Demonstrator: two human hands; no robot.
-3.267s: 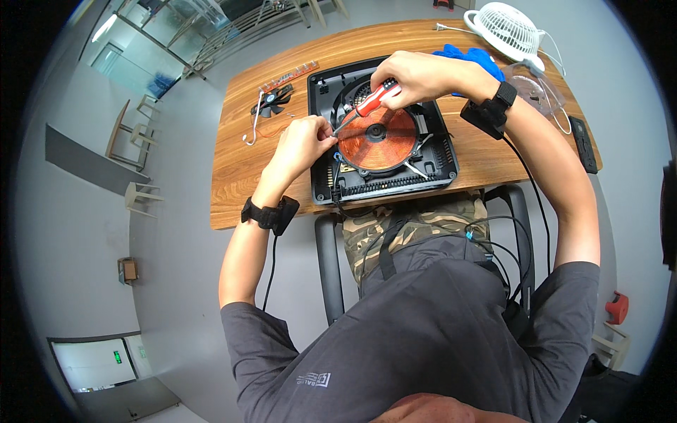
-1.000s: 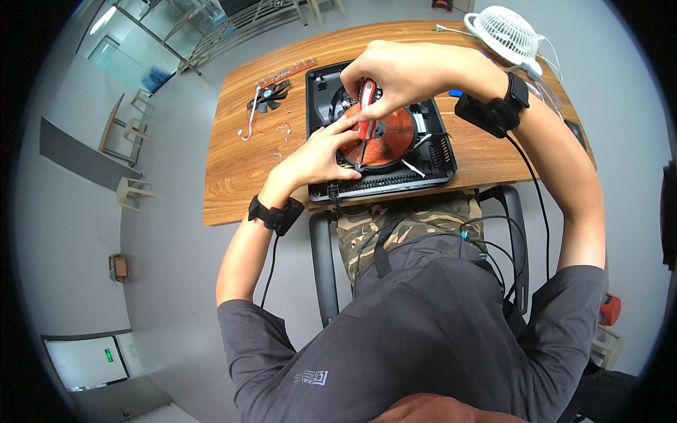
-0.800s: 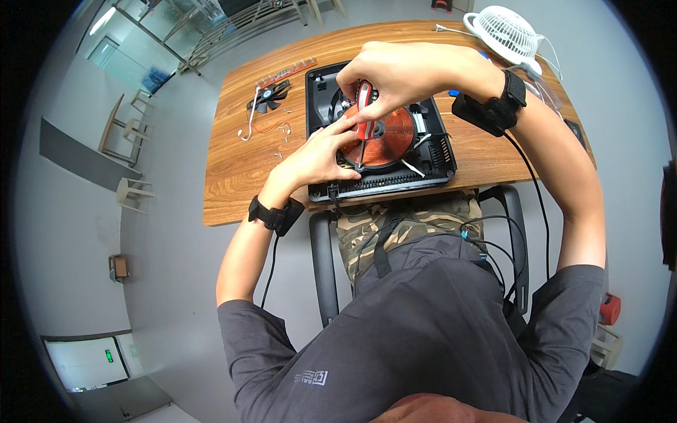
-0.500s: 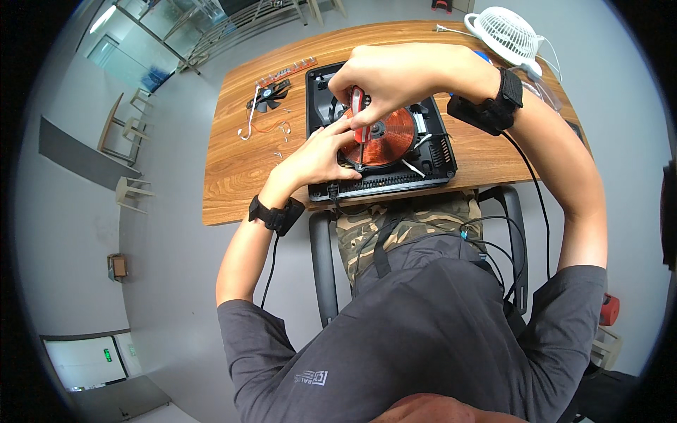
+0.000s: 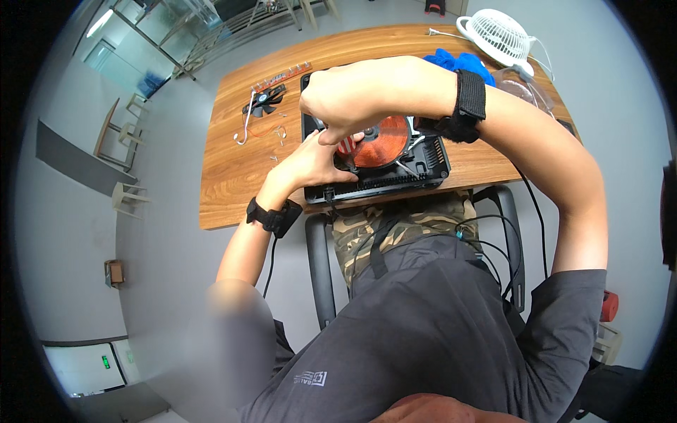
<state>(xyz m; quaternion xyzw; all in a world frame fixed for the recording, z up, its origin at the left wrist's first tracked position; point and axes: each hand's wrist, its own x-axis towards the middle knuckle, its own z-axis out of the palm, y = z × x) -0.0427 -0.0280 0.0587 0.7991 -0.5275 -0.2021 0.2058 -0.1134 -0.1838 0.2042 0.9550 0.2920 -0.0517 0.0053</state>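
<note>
An opened induction cooker, its black housing (image 5: 436, 175) lying on the table before me, shows a round copper coil (image 5: 386, 146). My right hand (image 5: 347, 100) is closed around a screwdriver with a red and white handle (image 5: 345, 146), over the coil's left side. The hand covers the top of the handle, and the tip is hard to make out. My left hand (image 5: 314, 161) rests on the left front of the housing, thumb and fingers spread apart around the screwdriver's lower end; its fingertips are partly hidden by my right hand.
Left of the cooker lie a small black fan (image 5: 265, 100), loose screws (image 5: 275, 158), a white cable (image 5: 247, 127) and a rack of bits (image 5: 282, 75). A white fan (image 5: 496, 34) and blue cloth (image 5: 462, 63) are at the far right.
My right hand has moved left and its wrist has turned, tilting the screwdriver and covering more of it. My left hand stays on the housing. The head view has shifted slightly.
</note>
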